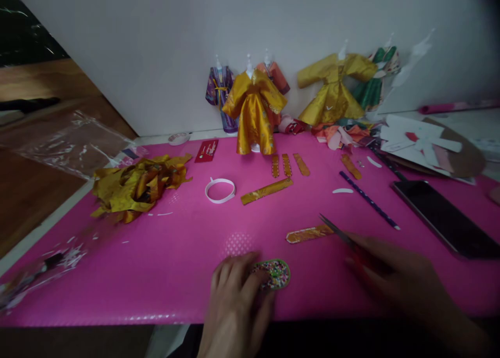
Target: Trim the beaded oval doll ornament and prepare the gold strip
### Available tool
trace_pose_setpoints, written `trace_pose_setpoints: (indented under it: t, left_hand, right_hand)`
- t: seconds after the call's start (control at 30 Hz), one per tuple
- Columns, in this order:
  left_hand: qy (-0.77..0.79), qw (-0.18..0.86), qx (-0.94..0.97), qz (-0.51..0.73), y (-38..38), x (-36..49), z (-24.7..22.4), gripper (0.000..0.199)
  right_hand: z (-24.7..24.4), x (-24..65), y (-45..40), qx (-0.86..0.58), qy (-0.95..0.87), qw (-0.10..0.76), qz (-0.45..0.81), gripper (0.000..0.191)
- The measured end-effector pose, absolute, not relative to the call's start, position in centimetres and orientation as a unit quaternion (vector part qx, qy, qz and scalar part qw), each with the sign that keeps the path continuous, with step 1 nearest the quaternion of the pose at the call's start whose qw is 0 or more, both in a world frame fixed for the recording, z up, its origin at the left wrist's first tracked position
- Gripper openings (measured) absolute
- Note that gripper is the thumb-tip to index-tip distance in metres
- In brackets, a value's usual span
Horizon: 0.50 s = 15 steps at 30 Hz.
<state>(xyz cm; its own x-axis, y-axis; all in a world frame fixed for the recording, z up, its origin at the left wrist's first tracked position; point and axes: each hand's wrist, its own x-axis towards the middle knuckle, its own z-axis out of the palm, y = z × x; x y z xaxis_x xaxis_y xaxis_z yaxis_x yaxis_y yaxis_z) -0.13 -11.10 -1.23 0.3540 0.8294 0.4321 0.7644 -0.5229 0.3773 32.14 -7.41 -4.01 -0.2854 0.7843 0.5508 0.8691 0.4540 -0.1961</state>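
Note:
My left hand (238, 290) rests at the table's front edge, its fingers curled over a small oval case (279, 273) with a multicoloured speckled top and a green rim. In my right hand (402, 275), blurred by motion, is a pair of red-handled scissors (336, 229) with narrow pointed blades aimed left. Just beneath the blade tips lies a gold fabric strip (308, 234) with a rounded, pale-edged end. Farther back is a longer gold strip (266, 191), and short gold tabs (287, 165) lie behind it.
Gold scraps (140, 186) pile at the left on the pink table cover (175, 275). A white ring (220, 191), a dark pencil (369, 200) and a phone (445, 217) lie about. Small dressed figures (255, 111) stand by the wall; paper pieces (422, 144) lie at right.

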Motion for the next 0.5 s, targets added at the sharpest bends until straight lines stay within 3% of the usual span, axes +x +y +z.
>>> trace_pose_setpoints:
  t: [0.5]
  left_hand:
    - [0.490, 0.063, 0.832, 0.252, -11.00, -0.26, -1.58, 0.021]
  right_hand:
    - [-4.31, 32.21, -7.50, -0.516, -0.798, 0.304, -0.068, 0.033]
